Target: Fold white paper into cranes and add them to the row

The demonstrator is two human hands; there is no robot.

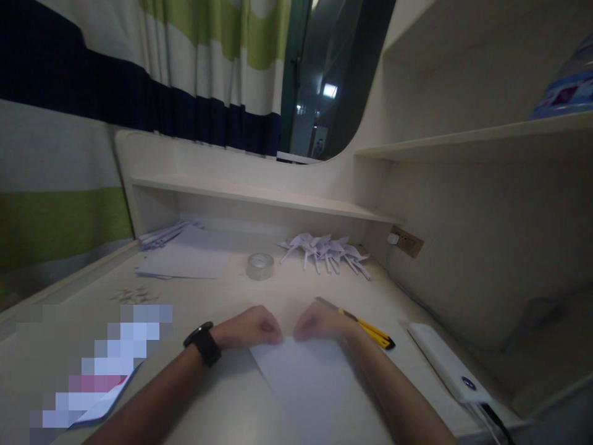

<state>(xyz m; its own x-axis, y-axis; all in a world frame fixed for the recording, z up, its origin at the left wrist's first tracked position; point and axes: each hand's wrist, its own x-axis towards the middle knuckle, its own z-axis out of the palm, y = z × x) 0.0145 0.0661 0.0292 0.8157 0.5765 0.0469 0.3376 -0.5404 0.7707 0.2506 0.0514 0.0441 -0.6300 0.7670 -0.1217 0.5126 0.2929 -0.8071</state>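
A sheet of white paper lies on the desk between my forearms, its near part running off the bottom of the view. My left hand, with a dark watch on its wrist, has its fingers pinched on the sheet's far edge at the left. Slightly blurred, my right hand is closed on the same edge a short way to the right. Under and beside my right wrist lies a yellow utility knife. A roll of clear tape sits beyond my hands.
Several paper pinwheels lie at the back right. Back left are stacked paper sheets and rolled paper sticks. Small scraps lie nearer, above a pixelated flat device. A white box-shaped device with cables stands right.
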